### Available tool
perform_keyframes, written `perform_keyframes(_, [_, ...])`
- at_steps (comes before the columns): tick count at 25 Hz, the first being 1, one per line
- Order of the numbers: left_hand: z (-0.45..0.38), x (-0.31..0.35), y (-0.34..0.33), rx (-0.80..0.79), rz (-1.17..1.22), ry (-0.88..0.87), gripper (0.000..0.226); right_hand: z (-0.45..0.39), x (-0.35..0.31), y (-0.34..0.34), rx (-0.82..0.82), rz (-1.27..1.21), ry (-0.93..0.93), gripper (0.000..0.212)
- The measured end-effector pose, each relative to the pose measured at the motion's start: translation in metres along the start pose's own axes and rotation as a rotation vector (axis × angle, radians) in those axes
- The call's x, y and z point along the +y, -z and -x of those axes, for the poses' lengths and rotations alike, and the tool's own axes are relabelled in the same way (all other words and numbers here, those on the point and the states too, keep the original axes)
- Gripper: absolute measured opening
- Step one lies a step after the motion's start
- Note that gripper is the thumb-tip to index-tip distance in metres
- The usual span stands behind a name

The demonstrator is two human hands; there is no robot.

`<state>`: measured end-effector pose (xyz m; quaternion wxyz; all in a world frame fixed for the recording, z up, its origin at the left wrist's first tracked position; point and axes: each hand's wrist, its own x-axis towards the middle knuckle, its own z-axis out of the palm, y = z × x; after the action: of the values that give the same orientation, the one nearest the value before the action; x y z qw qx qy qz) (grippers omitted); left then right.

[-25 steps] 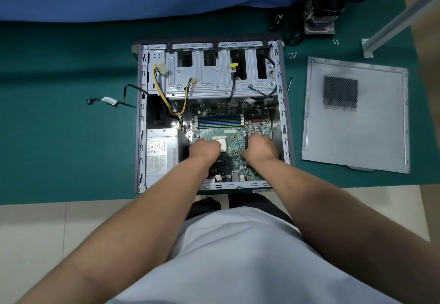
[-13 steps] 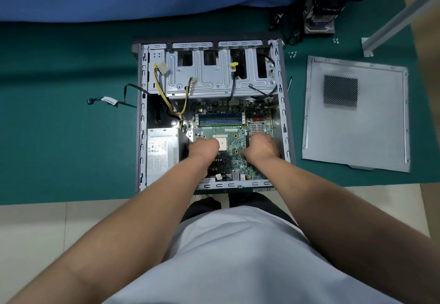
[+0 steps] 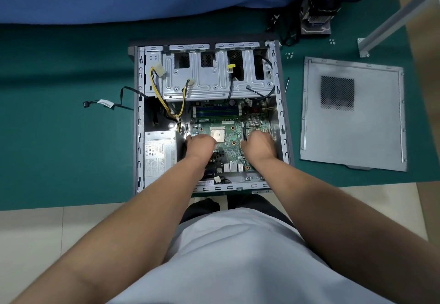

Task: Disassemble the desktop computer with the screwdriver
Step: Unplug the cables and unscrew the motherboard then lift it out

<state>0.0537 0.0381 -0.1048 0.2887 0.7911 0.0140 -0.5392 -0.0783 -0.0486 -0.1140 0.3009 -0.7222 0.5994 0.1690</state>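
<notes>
With the side panel [image 3: 352,113] off and the cooler [image 3: 317,9] out on the mat, you grip the motherboard [image 3: 228,134] at both edges, left hand [image 3: 198,146] and right hand [image 3: 258,145], inside the case [image 3: 282,113]; power supply [image 3: 158,153] and drive cage [image 3: 214,77] remain.

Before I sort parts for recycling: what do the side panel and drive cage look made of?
Side panel: looks like sheet metal, matte grey, with folded edges and a punched vent grid. Drive cage: seemingly bare stamped steel, dull silver with pressed ribs and holes.
</notes>
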Motion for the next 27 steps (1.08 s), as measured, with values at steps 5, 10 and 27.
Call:
perform_keyframes(5, [0.012, 0.002, 0.006, -0.032, 0.008, -0.113, 0.045, 0.005, -0.002, 0.002, -0.035, 0.061, 0.045, 0.01])
perform_keyframes(10, [0.049, 0.009, 0.034, -0.005, -0.385, -0.768, 0.037, 0.016, 0.0, 0.007, -0.177, 0.147, 0.557, 0.039])
perform_keyframes(27, [0.008, 0.0, 0.108, 0.455, -1.105, -1.077, 0.043, 0.021, -0.009, 0.003, -0.171, 0.655, 0.869, 0.032])
